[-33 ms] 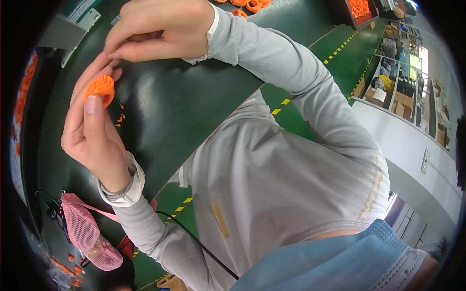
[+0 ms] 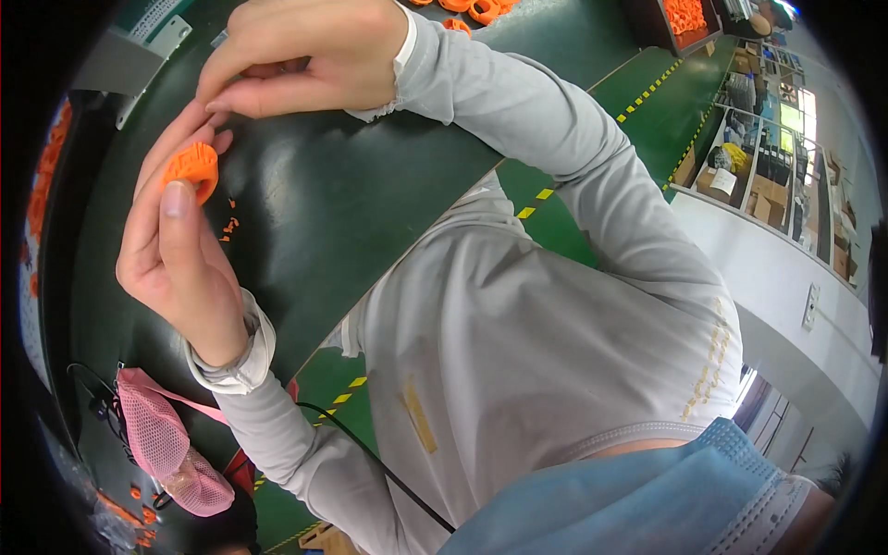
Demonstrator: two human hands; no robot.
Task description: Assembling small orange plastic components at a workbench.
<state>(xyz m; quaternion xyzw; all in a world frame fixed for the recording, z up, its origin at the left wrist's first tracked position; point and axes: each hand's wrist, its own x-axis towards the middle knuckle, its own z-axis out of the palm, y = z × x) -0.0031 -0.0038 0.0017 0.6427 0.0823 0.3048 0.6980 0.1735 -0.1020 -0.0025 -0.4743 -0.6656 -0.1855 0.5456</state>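
Observation:
In my left hand [image 2: 180, 250] is a small orange ring-shaped plastic part [image 2: 191, 166], with notches along its outer edge. The thumb presses on its near side and the fingers lie behind it. My right hand [image 2: 310, 60] is closed in a pinch at the fingertips of the left hand, above the orange part. Whatever its thumb and forefinger hold, if anything, is too small or hidden to make out. Below the hands is the dark green tabletop [image 2: 314, 203], where a few small orange scraps [image 2: 229, 227] lie just right of my left hand.
More orange rings [image 2: 483, 11] lie at the far edge of view. A dark box of orange pieces [image 2: 683, 17] stands at the far right. At the near left are a pink mesh bag [image 2: 162, 435], cables and orange bits [image 2: 148, 513]. A grey metal bracket [image 2: 153, 69] stands far left.

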